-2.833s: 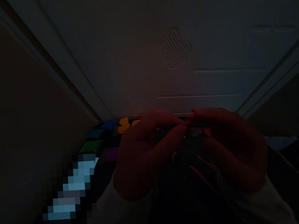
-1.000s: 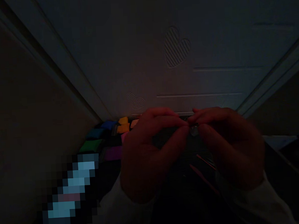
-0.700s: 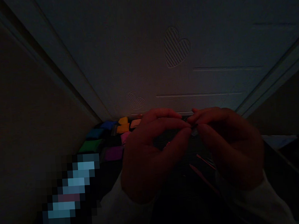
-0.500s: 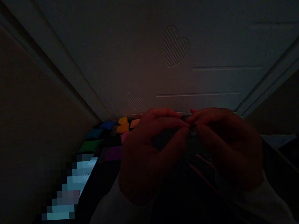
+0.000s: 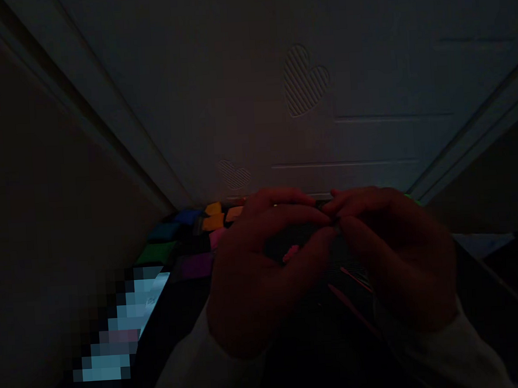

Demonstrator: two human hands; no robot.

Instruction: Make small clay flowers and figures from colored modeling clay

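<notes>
The scene is very dim. My left hand (image 5: 258, 264) and my right hand (image 5: 403, 249) meet at the fingertips over a dark surface (image 5: 303, 343). Each hand pinches with thumb and forefinger, and whatever lies between the tips is too small and dark to make out. A small pink piece (image 5: 291, 253) shows on the surface through the gap between my left thumb and forefinger. Below my right hand lie a long pink tool with a pointed end (image 5: 351, 305) and a thinner pink stick (image 5: 355, 278), both partly covered by that hand.
Colored packets line the back left: blue (image 5: 188, 216), orange (image 5: 213, 222), teal (image 5: 165, 231), green (image 5: 158, 253) and purple (image 5: 196, 265). A lit, blurred screen (image 5: 126, 325) lies at the left. Behind stands a white panel (image 5: 235, 90) with heart reliefs.
The small pink piece now shows behind my left thumb, where I saw only darkness before. My left thumb has shifted slightly right and down; my right hand has hardly moved.
</notes>
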